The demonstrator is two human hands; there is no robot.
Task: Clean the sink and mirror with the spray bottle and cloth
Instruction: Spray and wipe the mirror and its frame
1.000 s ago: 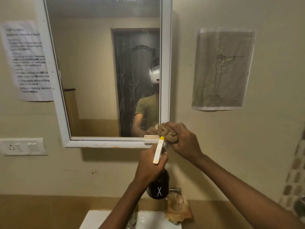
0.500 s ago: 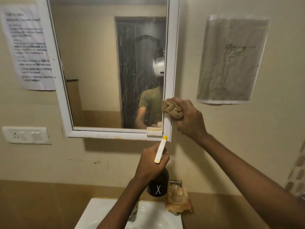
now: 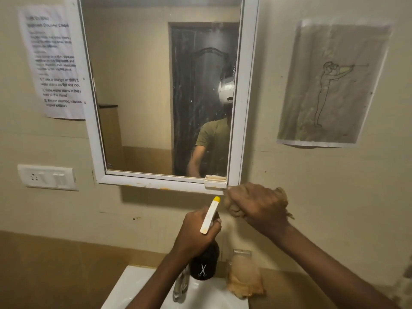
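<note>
A white-framed mirror hangs on the beige wall, its glass streaked. My right hand grips a bunched brown cloth just below the frame's lower right corner. My left hand holds a black spray bottle with a white and yellow nozzle, raised over the white sink. The bottle's neck is hidden by my fingers.
A chrome tap stands at the sink's back edge. A crumpled tan rag lies on the counter right of it. A switch plate, a printed notice and a drawing are on the wall.
My right hand with the cloth moved up the mirror's right frame edge, then dropped below its lower right corner. The left hand kept the bottle almost still.
</note>
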